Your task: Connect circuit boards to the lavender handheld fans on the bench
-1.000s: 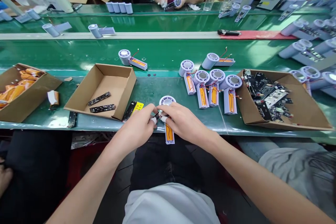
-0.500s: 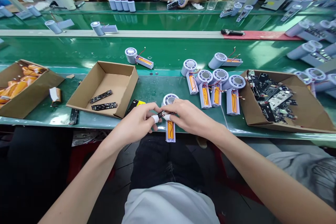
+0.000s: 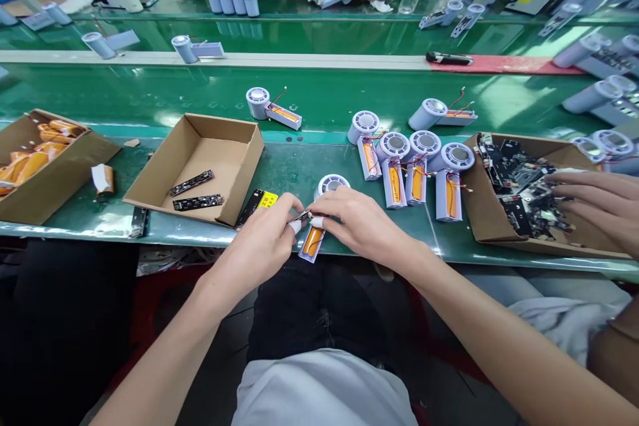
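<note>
At centre frame a small dark part (image 3: 301, 215), mostly hidden, is pinched between left hand (image 3: 267, 233) and right hand (image 3: 359, 223), a fan unit (image 3: 312, 244) is partly covered there, and two circuit boards (image 3: 198, 202) are contained in the centre-left box (image 3: 214, 156)

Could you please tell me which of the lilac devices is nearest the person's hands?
The lilac device at the near bench edge, partly hidden by the right hand; the other devices stand farther away.
</note>
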`<state>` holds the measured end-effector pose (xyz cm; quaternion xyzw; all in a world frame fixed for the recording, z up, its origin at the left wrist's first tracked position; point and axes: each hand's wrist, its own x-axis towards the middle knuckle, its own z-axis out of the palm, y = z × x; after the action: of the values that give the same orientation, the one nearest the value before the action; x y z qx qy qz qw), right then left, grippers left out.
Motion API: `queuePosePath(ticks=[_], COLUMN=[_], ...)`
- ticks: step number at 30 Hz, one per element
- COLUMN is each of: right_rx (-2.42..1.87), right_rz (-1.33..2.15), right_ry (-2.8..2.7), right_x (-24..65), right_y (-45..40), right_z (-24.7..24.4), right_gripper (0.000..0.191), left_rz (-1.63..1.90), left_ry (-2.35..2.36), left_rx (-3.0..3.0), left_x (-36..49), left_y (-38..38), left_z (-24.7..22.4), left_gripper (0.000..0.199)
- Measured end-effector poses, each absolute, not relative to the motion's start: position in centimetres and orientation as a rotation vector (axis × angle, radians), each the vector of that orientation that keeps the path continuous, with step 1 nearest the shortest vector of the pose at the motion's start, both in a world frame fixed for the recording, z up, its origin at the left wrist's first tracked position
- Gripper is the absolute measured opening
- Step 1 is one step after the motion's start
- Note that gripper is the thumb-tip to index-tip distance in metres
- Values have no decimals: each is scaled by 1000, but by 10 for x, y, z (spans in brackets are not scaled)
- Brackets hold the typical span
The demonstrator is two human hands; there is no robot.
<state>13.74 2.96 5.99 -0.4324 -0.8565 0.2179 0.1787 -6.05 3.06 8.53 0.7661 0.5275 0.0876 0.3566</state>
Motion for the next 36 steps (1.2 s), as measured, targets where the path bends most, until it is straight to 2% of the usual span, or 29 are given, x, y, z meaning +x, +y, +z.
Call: queuePosePath(ticks=[3, 13, 24, 31, 36], right_rx=[-1204, -1150, -1191, -1020, -1058], right_rz=[656, 716, 667, 825, 795], right_ry=[-2406, -2420, -2351, -2451, -2407], right_x=[139, 145, 139, 145, 142], right_y=[30, 33, 31, 40, 40], right_z=[58, 55, 48, 59, 55], right_gripper=[17, 16, 18, 19, 17], left_rz=[246, 284, 430, 429, 413], left_ry=[1278, 1149, 1161, 1166, 1142], left_rx=[2013, 1927, 1665, 1493, 1500], left_x=[-61, -61, -61, -61, -59], left_y=[35, 40, 39, 37, 38], left_z=[86, 83, 74, 68, 68], left_gripper=[17, 22, 14, 10, 10])
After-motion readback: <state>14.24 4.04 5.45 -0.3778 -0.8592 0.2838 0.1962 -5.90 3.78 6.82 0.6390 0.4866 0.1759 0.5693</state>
